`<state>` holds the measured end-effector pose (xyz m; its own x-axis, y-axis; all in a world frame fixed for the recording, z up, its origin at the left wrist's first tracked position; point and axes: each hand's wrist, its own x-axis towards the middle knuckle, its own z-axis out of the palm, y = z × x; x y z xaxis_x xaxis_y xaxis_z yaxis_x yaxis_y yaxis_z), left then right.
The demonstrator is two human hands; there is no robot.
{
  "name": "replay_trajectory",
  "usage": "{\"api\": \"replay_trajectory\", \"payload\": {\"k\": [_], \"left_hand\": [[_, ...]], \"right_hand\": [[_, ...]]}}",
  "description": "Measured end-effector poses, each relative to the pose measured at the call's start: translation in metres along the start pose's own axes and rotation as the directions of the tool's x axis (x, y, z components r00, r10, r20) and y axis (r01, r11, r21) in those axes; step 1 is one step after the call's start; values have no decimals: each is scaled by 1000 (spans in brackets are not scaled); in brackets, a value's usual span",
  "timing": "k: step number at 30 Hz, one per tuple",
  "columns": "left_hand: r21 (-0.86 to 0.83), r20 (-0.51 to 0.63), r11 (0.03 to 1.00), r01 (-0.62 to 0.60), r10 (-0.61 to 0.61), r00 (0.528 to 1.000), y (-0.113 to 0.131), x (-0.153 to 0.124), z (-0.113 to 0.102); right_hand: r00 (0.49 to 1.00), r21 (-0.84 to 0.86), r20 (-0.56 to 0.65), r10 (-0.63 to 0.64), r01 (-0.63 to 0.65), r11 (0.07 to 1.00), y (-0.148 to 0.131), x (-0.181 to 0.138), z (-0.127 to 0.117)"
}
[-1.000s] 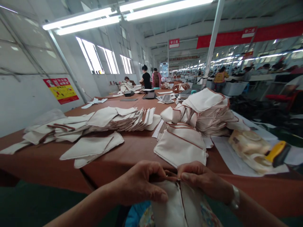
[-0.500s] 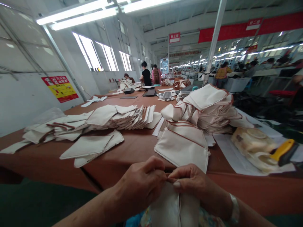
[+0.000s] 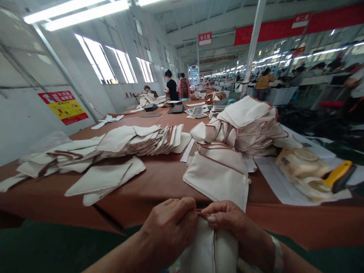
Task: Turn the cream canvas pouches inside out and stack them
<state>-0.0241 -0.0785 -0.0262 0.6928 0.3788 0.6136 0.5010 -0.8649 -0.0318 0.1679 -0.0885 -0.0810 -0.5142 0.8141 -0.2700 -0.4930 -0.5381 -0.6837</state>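
Both my hands are closed on a white sewn fabric piece point(image 3: 199, 248) with brown edging, held upright just off the table's front edge. My left hand point(image 3: 170, 227) wraps round its upper left side, with the knuckles toward me. Thumb and fingers of my right hand point(image 3: 230, 222) pinch the brown top edge. A dark seam runs down the middle of the piece, and its lower end leaves the frame. Right behind my hands lies a small stack of similar white pieces point(image 3: 216, 176) with brown trim.
A taller pile of white pieces point(image 3: 247, 129) stands at the right. A long row of pieces point(image 3: 119, 140) covers the left, with two loose ones point(image 3: 99, 180) in front. A yellow-handled brush point(image 3: 338, 175) rests by a glue-stained container point(image 3: 304, 167). People point(image 3: 171, 86) stand at the table's far end.
The camera view has shifted slightly. My left hand has turned a little and sits lower against the piece. My right hand keeps its pinch at the top edge.
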Motion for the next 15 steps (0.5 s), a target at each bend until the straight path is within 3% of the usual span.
{"api": "replay_trajectory", "payload": {"k": [8, 15], "left_hand": [[-18, 233, 995, 102, -95, 968, 3, 0, 7], [24, 374, 998, 62, -67, 925, 1, -5, 10]], "right_hand": [[1000, -91, -6, -17, 16, 996, 2, 3, -4], [992, -366, -78, -94, 59, 929, 4, 7, -4]]}}
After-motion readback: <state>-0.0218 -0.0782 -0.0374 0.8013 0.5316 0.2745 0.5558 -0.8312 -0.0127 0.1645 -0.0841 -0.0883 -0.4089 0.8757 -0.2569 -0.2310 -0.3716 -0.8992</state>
